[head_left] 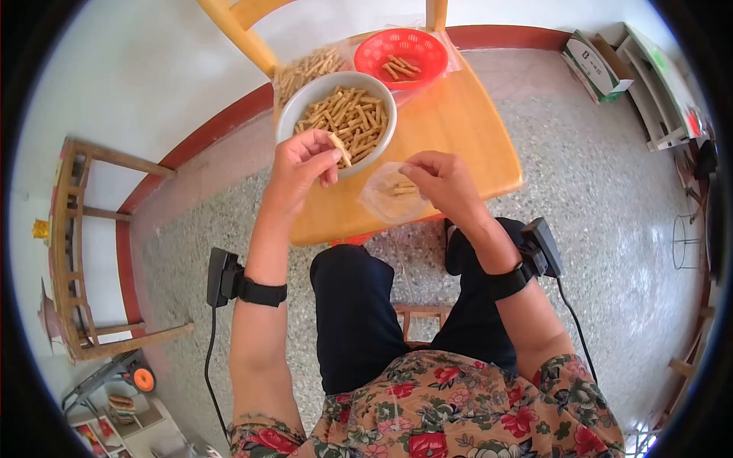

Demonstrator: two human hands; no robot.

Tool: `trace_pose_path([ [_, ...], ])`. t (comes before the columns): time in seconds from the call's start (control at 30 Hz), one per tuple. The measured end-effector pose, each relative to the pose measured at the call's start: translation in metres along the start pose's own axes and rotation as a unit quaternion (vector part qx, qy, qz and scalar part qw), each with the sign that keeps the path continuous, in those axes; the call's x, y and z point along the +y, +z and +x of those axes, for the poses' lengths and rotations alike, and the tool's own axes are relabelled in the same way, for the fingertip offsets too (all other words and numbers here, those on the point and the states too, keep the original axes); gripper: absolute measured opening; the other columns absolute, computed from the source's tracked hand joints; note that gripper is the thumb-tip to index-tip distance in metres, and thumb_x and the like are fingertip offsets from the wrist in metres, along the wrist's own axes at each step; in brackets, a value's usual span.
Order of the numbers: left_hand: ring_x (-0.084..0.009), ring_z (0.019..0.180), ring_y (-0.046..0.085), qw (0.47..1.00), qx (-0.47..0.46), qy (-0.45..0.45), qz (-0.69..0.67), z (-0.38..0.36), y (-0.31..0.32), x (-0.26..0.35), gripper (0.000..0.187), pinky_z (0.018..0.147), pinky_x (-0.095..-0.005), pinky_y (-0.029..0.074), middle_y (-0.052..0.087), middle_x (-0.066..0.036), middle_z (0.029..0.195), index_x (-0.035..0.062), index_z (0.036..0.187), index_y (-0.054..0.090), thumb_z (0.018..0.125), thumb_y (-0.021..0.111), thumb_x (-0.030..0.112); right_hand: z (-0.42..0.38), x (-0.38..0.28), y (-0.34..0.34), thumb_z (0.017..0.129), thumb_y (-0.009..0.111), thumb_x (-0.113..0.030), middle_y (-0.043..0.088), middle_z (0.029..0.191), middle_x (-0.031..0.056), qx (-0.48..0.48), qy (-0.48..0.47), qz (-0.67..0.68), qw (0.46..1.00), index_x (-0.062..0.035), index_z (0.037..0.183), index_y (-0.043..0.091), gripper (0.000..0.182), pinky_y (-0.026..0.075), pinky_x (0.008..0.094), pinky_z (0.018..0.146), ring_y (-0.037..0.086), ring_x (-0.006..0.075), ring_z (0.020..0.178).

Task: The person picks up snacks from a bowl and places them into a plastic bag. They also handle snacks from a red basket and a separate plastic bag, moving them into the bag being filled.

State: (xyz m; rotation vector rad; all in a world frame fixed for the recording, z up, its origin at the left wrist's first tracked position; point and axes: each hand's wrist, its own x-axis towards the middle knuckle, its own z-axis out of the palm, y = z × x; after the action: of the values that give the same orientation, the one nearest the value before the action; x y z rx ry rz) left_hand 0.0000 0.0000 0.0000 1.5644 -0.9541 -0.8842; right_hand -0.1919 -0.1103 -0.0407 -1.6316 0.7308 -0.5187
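Note:
Between the thumb and fingers of my left hand [305, 162] is a short tan snack stick [340, 150], held over the near rim of a grey bowl [287, 114]. Many similar sticks [347, 114] fill that bowl. My right hand [443, 177] pinches the top edge of a small clear plastic bag [379, 200], which hangs at the front of the chair seat. A few sticks [403, 188] lie inside the bag. Behind the bowl stands a red plastic basket [366, 53] with several sticks in it.
A larger clear bag of sticks [305, 72] lies behind the bowl on the wooden chair seat [466, 130]. The chair's backrest [248, 38] rises at the far side. A wooden frame [76, 252] leans at the left wall; a cardboard box [599, 69] sits at the far right.

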Motion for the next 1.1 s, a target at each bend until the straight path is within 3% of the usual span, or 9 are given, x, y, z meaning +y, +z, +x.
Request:
trace_pose_path([
  [0.07, -0.0066, 0.051, 0.05, 0.994, -0.036, 0.007, -0.099, -0.006, 0.007, 0.004, 0.011, 0.045, -0.0187, 0.038, 0.061, -0.006, 0.074, 0.0013, 0.088, 0.058, 0.078, 0.057, 0.006, 0.001, -0.003, 0.001, 0.076, 0.06, -0.02, 0.06, 0.066, 0.0116, 0.005, 0.005, -0.045, 0.999, -0.0011, 0.081, 0.064, 0.02, 0.044, 0.0309, 0.055, 0.057, 0.0198, 0.057],
  [0.2, -0.0054, 0.051, 0.049, 0.99, -0.074, 0.014, -0.115, -0.024, 0.026, 0.016, 0.012, 0.045, -0.0177, 0.037, 0.06, -0.004, 0.073, 0.0005, 0.088, 0.058, 0.077, 0.057, 0.005, -0.004, -0.003, 0.0, 0.075, 0.06, -0.02, 0.059, 0.065, 0.012, 0.016, -0.011, -0.056, 0.998, -0.0012, 0.08, 0.064, 0.02, 0.044, 0.0315, 0.055, 0.057, 0.0202, 0.057],
  [0.4, -0.0028, 0.053, 0.047, 0.997, -0.063, 0.036, 0.021, -0.034, 0.055, 0.017, 0.012, 0.046, -0.0196, 0.037, 0.057, -0.002, 0.068, 0.0007, 0.089, 0.059, 0.078, 0.056, 0.003, -0.008, -0.001, 0.0, 0.075, 0.059, -0.019, 0.059, 0.064, 0.0124, 0.021, -0.018, -0.047, 0.998, -0.001, 0.08, 0.064, 0.02, 0.044, 0.0319, 0.055, 0.057, 0.0205, 0.056],
  [0.47, -0.0114, 0.052, 0.054, 0.975, -0.031, 0.103, 0.193, -0.035, 0.063, 0.017, 0.013, 0.049, -0.0266, 0.041, 0.059, -0.006, 0.066, 0.0013, 0.087, 0.058, 0.074, 0.058, 0.001, -0.008, 0.002, 0.0, 0.075, 0.059, -0.019, 0.059, 0.063, 0.0127, 0.024, -0.029, -0.026, 0.999, -0.0007, 0.08, 0.064, 0.019, 0.044, 0.0315, 0.055, 0.057, 0.02, 0.056],
  [0.6, -0.0255, 0.058, 0.058, 0.934, 0.001, 0.192, 0.3, -0.031, 0.076, 0.009, 0.013, 0.053, -0.0339, 0.044, 0.059, -0.012, 0.069, 0.0029, 0.082, 0.057, 0.069, 0.059, 0.002, -0.008, 0.003, 0.0, 0.076, 0.059, -0.018, 0.058, 0.061, 0.0123, 0.03, -0.026, -0.014, 0.999, -0.0004, 0.08, 0.064, 0.019, 0.043, 0.0307, 0.053, 0.056, 0.0183, 0.055],
  [0.67, -0.0329, 0.065, 0.056, 0.883, 0.008, 0.22, 0.415, -0.031, 0.079, 0.008, 0.01, 0.056, -0.0376, 0.044, 0.059, -0.013, 0.072, 0.0044, 0.078, 0.056, 0.068, 0.059, 0.003, -0.006, 0.01, 0.002, 0.077, 0.059, -0.016, 0.057, 0.059, 0.0105, 0.034, -0.039, 0.015, 0.999, 0.0004, 0.081, 0.063, 0.018, 0.042, 0.0296, 0.052, 0.053, 0.015, 0.053],
  [0.9, -0.03, 0.059, 0.056, 0.916, 0.108, 0.2, 0.331, -0.021, 0.049, 0.021, 0.004, 0.053, -0.0348, 0.043, 0.057, -0.012, 0.065, 0.0052, 0.075, 0.057, 0.072, 0.059, 0.006, -0.009, 0.002, -0.005, 0.078, 0.058, -0.014, 0.054, 0.058, 0.0064, 0.022, -0.022, 0.026, 0.999, 0.0023, 0.081, 0.061, 0.016, 0.04, 0.0276, 0.05, 0.048, 0.0103, 0.053],
  [0.97, -0.0261, 0.055, 0.056, 0.924, 0.158, 0.145, 0.318, -0.013, 0.03, 0.023, 0.002, 0.052, -0.0316, 0.042, 0.056, -0.011, 0.062, 0.0044, 0.074, 0.056, 0.074, 0.058, 0.006, -0.009, 0.007, -0.005, 0.079, 0.058, -0.014, 0.053, 0.058, 0.0062, 0.024, -0.051, 0.018, 0.998, 0.0029, 0.08, 0.061, 0.017, 0.039, 0.027, 0.05, 0.047, 0.0098, 0.053],
  [1.1, -0.0246, 0.057, 0.057, 0.918, 0.135, 0.098, 0.36, 0.008, 0.007, 0.01, 0.003, 0.054, -0.0311, 0.043, 0.058, -0.01, 0.061, 0.0057, 0.076, 0.058, 0.074, 0.057, 0.006, -0.01, 0.004, -0.01, 0.083, 0.057, -0.018, 0.055, 0.065, -0.0018, -0.007, -0.038, -0.014, 0.999, 0.0022, 0.086, 0.062, 0.021, 0.038, 0.0204, 0.051, 0.046, 0.004, 0.057],
])
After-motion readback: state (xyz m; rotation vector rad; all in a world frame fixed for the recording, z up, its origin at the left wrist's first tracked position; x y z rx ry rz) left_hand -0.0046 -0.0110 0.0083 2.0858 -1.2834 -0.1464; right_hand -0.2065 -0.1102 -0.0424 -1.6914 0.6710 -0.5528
